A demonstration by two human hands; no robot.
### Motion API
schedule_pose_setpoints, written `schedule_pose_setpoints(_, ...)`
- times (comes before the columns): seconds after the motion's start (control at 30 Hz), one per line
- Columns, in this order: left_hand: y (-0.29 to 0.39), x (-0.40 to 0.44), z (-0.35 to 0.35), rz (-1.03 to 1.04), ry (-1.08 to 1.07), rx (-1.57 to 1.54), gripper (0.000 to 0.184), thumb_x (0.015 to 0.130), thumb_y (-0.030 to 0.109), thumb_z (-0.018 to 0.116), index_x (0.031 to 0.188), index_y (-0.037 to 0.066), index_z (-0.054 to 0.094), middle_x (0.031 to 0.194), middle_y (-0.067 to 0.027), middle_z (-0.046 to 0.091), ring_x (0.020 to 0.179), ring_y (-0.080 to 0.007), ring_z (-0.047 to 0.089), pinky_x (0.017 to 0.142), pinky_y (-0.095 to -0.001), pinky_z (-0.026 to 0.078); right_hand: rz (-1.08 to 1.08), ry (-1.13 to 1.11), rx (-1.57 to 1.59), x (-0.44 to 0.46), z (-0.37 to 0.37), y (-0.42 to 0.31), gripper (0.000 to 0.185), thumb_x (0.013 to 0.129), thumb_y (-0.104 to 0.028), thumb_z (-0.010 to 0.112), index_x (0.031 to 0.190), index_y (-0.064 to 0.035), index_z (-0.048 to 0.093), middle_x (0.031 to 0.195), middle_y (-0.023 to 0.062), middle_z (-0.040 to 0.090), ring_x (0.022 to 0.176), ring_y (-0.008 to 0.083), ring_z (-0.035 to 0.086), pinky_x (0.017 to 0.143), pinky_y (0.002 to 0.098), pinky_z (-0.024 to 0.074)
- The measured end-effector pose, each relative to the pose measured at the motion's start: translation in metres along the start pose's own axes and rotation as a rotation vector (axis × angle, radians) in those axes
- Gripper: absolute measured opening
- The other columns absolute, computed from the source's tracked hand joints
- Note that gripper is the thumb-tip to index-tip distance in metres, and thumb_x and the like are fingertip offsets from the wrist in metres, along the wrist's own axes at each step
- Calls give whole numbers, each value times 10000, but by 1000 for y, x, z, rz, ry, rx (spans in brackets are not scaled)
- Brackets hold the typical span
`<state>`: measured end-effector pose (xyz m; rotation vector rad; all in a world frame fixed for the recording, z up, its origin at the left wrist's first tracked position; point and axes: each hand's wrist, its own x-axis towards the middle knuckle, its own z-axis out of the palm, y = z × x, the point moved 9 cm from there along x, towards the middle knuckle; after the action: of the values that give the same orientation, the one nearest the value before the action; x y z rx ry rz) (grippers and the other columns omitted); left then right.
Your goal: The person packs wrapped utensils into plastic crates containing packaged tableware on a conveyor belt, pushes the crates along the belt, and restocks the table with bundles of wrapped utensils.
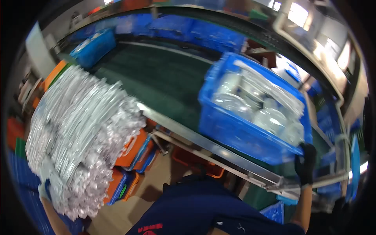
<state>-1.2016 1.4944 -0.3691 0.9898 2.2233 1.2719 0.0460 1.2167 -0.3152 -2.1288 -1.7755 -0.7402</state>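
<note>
At the lower left, a tall bundle of clear plastic bags (pixel 84 129) stands on blue crates. My left hand (pixel 44 192) is at its near left edge, where a smooth flap of plastic meets the fingers; blur and plastic hide part of them, but they look closed on it. On the right, a blue crate (pixel 241 135) sits tilted in view on the green conveyor belt. Clear, rounded plastic pieces (pixel 270 119) and a long plastic-wrapped bundle (pixel 272 88) lie inside it. Gloved in black, my right hand (pixel 306 162) grips the crate's near right corner.
The conveyor's metal edge (pixel 207 145) runs between me and the belt (pixel 152 80). Farther along stands another blue crate (pixel 94 49). Orange and blue stacked bins (pixel 127 168) fill the space below the conveyor at left. Pipes and more crates rise at right.
</note>
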Motion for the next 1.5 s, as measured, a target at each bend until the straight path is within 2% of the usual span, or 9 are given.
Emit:
schedule_pose_setpoints(0.13, 32, -45, 2, -96, 38, 84, 186, 796, 190, 795, 911, 72, 707, 755, -14, 659, 620, -110, 562, 566, -278, 438, 181, 248, 26, -4, -25, -28, 552, 890, -31, 686, 1425, -18, 546, 1429, 170, 582, 1353, 353, 525, 1147, 473, 393)
schedule_pose_setpoints(0.4, 102, -122, 29, -20, 312, 212, 482, 734, 198, 847, 1118, -41, 680, 807, -84, 692, 649, -201, 647, 581, -349, 516, -437, 256, 633, 118, 20, -243, 523, 858, -161, 722, 1334, 19, 599, 1328, 215, 629, 1273, 415, 566, 1099, 520, 419)
schedule_pose_setpoints(0.7, 113, -177, 21, 15, -153, -753, 160, 933, 165, 687, 1009, 37, 745, 886, -59, 719, 760, -162, 687, 701, -297, 570, -990, 138, 1151, 198, -31, -489, 543, 785, -155, 785, 1281, 8, 637, 1212, 186, 668, 1142, 375, 634, 1001, 491, 492)
schedule_pose_setpoints(0.97, 228, -242, 133, 178, -416, -1163, 272, 954, 207, 676, 1154, 23, 683, 990, -71, 711, 881, -184, 694, 809, -344, 580, -771, -1405, 2036, 169, -31, -735, 546, 1054, -148, 546, 1558, -19, 380, 1429, 161, 575, 1306, 232, 569, 1109, 382, 454)
schedule_pose_setpoints(1.03, 258, -255, 164, 316, -222, -973, 457, 910, 309, 750, 1212, -19, 653, 1079, -109, 710, 961, -202, 692, 899, -361, 556, -299, -1929, 2178, 147, -6, -773, 510, 1054, -238, 557, 1494, -4, 451, 1312, 154, 641, 1189, 256, 644, 1058, 372, 502)
schedule_pose_setpoints(1.07, 274, -265, 163, 464, -59, -296, 644, 868, 414, 778, 1277, -59, 621, 1168, -171, 705, 1052, -271, 688, 981, -369, 522, -386, -1806, 2225, 146, -20, -774, 452, 1006, -256, 599, 1372, 4, 547, 1164, 139, 692, 1050, 273, 688, 992, 394, 540)
schedule_pose_setpoints(1.17, 256, -266, 149, 542, 33, -53, 660, 863, 421, 803, 1309, -37, 634, 1109, -147, 724, 984, -185, 688, 895, -316, 546, -144, -1667, 2205, 152, 26, -753, 378, 885, -254, 662, 1165, -1, 648, 995, 123, 702, 943, 231, 696, 868, 359, 575)
schedule_pose_setpoints(1.33, 181, -222, 75, 14, 119, 729, 1041, 859, 770, 551, 1569, 34, 356, 1402, -278, 602, 1289, -430, 595, 1127, -404, 407, 161, -1687, 2036, 157, 88, -685, 451, 878, -276, 681, 1224, 8, 629, 1005, 105, 691, 901, 223, 695, 827, 361, 591)
schedule_pose_setpoints(1.5, 159, -165, 99, -143, 25, 895, 1125, 814, 773, 602, 1571, -19, 350, 1500, -235, 537, 1383, -391, 530, 1145, -462, 386, 237, -1685, 2086, 158, 102, -678, 474, 886, -255, 669, 1276, 10, 610, 1033, 108, 688, 933, 223, 691, 844, 364, 590)
